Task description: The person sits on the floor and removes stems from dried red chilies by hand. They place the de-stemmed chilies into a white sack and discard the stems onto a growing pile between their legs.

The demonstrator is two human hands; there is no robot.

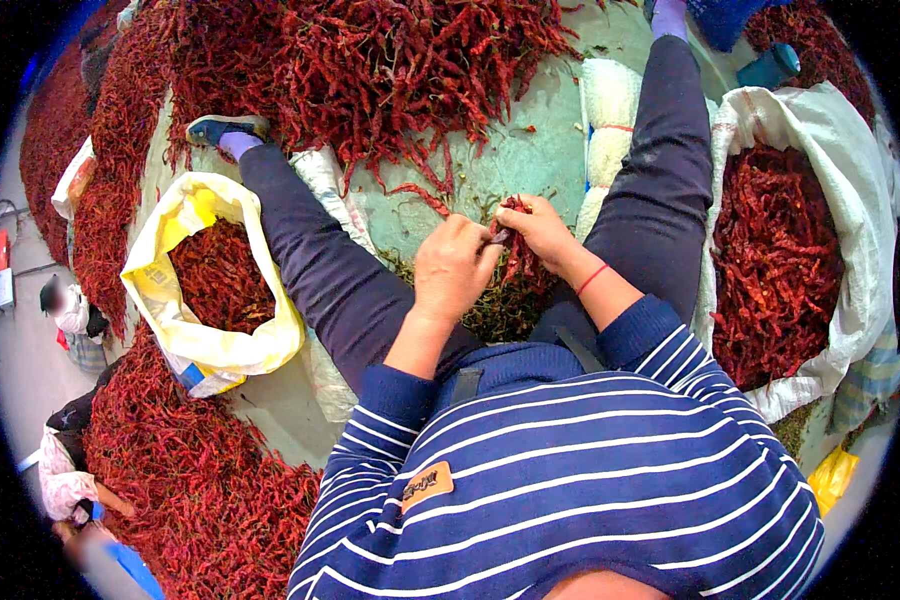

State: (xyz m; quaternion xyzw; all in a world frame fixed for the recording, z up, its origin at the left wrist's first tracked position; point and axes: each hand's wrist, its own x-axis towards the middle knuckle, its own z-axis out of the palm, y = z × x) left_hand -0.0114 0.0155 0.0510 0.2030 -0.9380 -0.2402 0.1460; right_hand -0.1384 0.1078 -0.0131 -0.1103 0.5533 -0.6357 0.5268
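Note:
My right hand (534,229) grips a small bunch of dried red chilies (523,259) between my spread legs. My left hand (454,262) meets it from the side, its fingers curled and pinching at the bunch; the fingertips are partly hidden. Under both hands lies a heap of greenish-brown stems and bits (502,307). Ahead of them, a large pile of dried red chilies (390,75) spreads over a pale green sheet (532,150), with a few loose chilies at its near edge.
Beside my left leg stands an open yellow-white sack (281,349) holding chilies. A larger white woven sack (862,225), also filled with chilies, is right of my right leg. Folded white sacking (611,112) lies by that leg. Another chili pile (202,480) and people are at left.

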